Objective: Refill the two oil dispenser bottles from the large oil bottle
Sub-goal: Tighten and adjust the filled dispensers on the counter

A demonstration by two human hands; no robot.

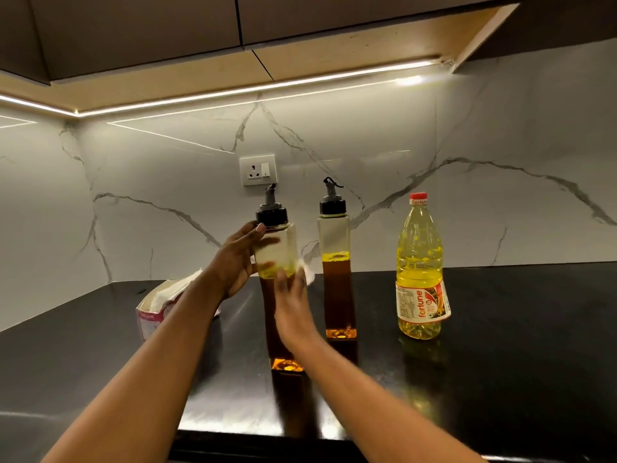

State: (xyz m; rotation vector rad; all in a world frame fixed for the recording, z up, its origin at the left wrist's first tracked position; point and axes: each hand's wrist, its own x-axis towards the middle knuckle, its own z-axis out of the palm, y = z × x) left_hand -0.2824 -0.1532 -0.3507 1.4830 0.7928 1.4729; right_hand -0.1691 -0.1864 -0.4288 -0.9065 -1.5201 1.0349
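Head view looks down on a black glossy worktop (500,345) set against a white marble wall (434,162). Three bottles stand on it in a loose row. The nearer dispenser bottle (278,243), tall and square with a black cap and grey spout, stands closest to the person. Dark amber oil fills its lower part, with a yellow band on top and clear plastic above. The left hand (237,262) grips its upper part from the left, thumb near the cap and fingers curled round the back. The right hand (293,305) lies against the front of the same bottle at mid height, blurred, so I cannot tell whether it is open or closed. A white scrap (309,274) shows just beside its fingertips. To the right, apart from both hands, the farther dispenser bottle (337,279) stands upright, capped and filled past the middle. Further right stands the large oil bottle (419,269), red cap on, nearly full of pale yellow oil. A pink and white tissue pack (157,305) lies behind the left forearm. A socket (258,170) sits on the wall above the nearer bottle
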